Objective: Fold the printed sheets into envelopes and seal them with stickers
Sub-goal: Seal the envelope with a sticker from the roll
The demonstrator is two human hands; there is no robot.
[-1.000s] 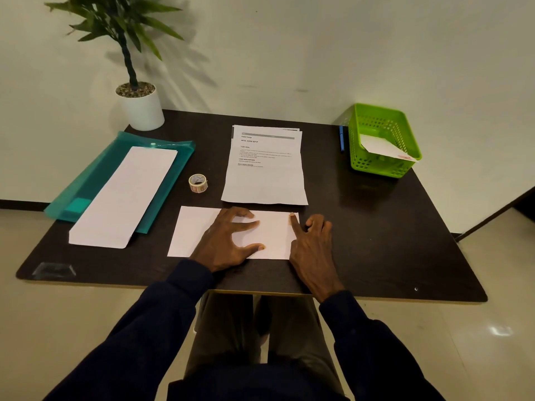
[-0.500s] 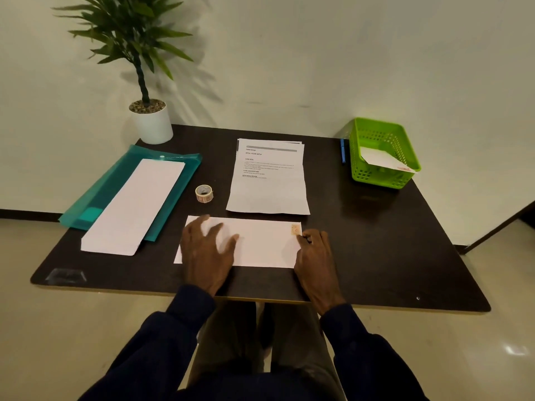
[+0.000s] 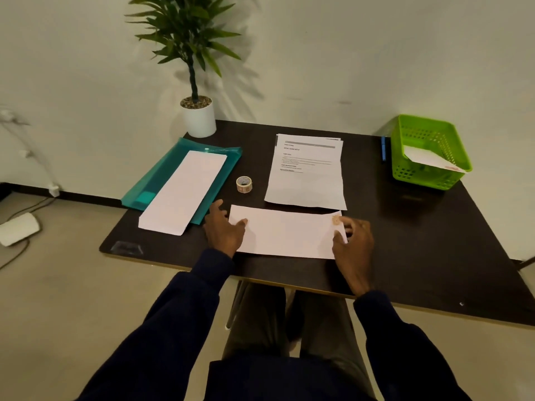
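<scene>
A white envelope (image 3: 289,234) lies flat near the front edge of the dark table (image 3: 419,241), with a small sticker (image 3: 335,219) on its right end. My left hand (image 3: 224,230) sits at the envelope's left end, fingers fairly straight, thumb resting on the paper. My right hand (image 3: 354,241) pinches the right end just below the sticker, thumb on top and fingers curled at the edge. Behind the envelope lies the stack of printed sheets (image 3: 307,178), and the sticker roll (image 3: 244,184) stands to its left.
A pile of blank envelopes (image 3: 185,192) rests on a teal folder (image 3: 156,180) at the left. A green basket (image 3: 428,134) at the back right holds a sealed envelope (image 3: 431,160), with a blue pen (image 3: 383,147) beside it. A potted plant (image 3: 198,117) stands at the back.
My left hand slid from the middle of the envelope to its left end. My right hand went from pressing the sticker with a fingertip to pinching the right end.
</scene>
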